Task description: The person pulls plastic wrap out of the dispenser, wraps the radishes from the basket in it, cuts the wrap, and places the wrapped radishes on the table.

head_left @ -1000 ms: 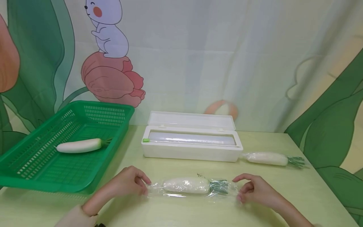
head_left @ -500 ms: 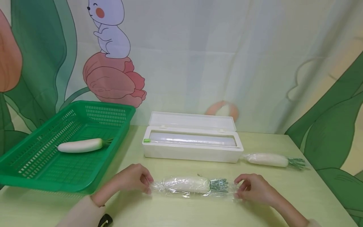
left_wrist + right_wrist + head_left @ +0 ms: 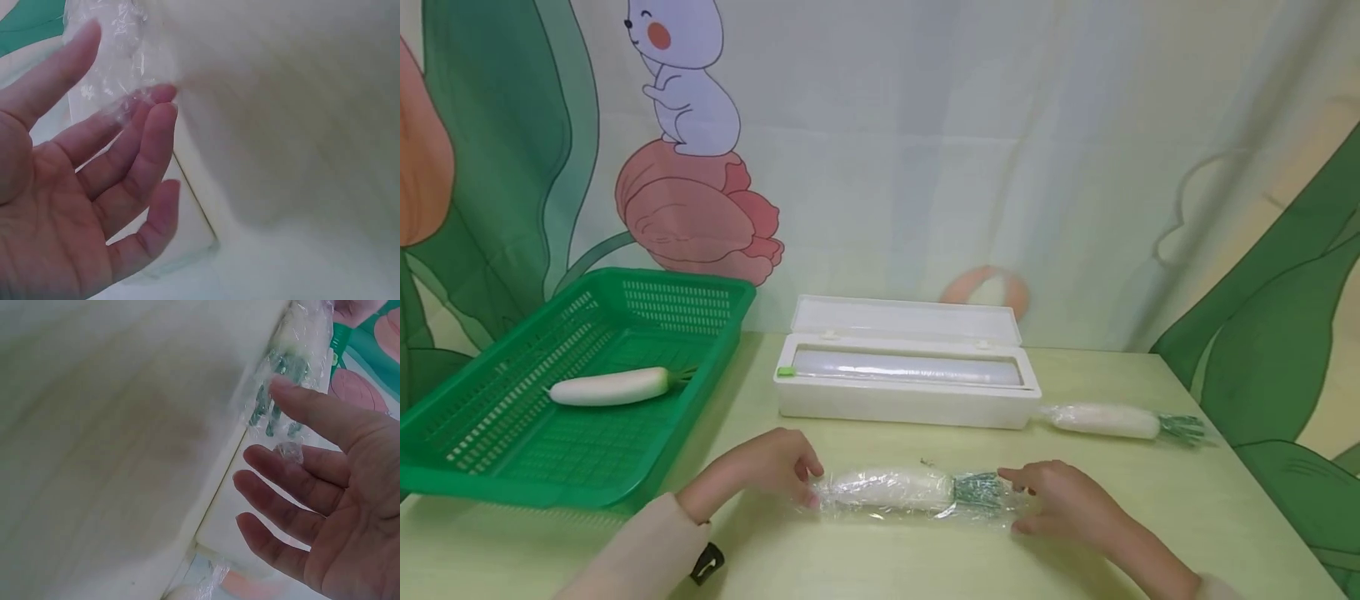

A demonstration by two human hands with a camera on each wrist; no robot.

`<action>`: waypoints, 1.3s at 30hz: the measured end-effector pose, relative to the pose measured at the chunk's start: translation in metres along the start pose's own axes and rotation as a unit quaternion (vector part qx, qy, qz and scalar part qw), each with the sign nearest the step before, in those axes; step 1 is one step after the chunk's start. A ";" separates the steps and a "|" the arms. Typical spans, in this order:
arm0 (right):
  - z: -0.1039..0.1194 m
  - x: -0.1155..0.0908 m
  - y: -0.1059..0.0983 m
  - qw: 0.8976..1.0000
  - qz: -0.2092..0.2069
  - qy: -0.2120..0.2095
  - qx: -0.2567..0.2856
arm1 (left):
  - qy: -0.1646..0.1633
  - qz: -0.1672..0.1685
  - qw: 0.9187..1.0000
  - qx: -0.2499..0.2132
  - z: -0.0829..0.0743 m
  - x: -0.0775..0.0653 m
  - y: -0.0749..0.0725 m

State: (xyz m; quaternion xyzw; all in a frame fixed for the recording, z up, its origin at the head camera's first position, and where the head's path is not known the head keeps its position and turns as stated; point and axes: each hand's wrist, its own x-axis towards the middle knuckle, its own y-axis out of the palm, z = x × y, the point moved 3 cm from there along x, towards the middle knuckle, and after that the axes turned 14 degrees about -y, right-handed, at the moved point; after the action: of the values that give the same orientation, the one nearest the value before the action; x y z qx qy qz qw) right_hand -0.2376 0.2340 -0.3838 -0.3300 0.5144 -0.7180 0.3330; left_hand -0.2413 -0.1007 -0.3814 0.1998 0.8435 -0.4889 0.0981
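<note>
A white radish (image 3: 891, 489) with cut green stalks (image 3: 977, 490) lies wrapped in clear plastic film on the table. At its left end is my left hand (image 3: 782, 465), fingertips against the bunched film. In the left wrist view those fingers are loosely bent, thumb apart, and the film (image 3: 112, 53) shows behind them. My right hand (image 3: 1067, 504) is at the stalk end. The right wrist view has its fingers spread, with the thumb over the wrapped stalks (image 3: 275, 412) and the twisted film tail (image 3: 289, 451) by the index finger.
Behind the radish stands a white cling film box (image 3: 910, 404), lid raised, with a film roll (image 3: 910, 367) inside. Another wrapped radish (image 3: 1108, 420) lies right of it. At left, a green basket (image 3: 572, 496) holds a bare radish (image 3: 610, 387). A printed curtain (image 3: 880, 167) hangs behind.
Both hands have moved inward toward the radish, pushing the loose film ends in closer. The right hand's fingers have spread and no longer pinch the film; the left fingers have loosened too.
</note>
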 end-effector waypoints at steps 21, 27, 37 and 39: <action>-0.004 0.003 0.003 0.988 -0.075 0.009 0.131 | 0.059 -0.118 0.990 0.043 -0.006 -0.001 0.008; -0.010 -0.009 0.001 0.952 -0.048 0.011 0.303 | 0.083 -0.040 0.996 -0.004 0.002 -0.008 0.008; -0.005 -0.008 0.014 0.945 0.000 0.061 0.321 | 0.070 -0.004 0.998 0.003 0.000 -0.016 0.013; -0.005 -0.006 0.016 0.948 0.011 0.070 0.310 | 0.060 0.001 0.998 0.005 -0.001 -0.015 0.016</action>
State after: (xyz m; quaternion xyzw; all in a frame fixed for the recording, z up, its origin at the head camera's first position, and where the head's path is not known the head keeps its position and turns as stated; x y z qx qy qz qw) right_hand -0.2357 0.2375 -0.4009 -0.1537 0.2921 -0.8598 0.3895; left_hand -0.2210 -0.0968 -0.3880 0.2297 0.8454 -0.4799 0.0467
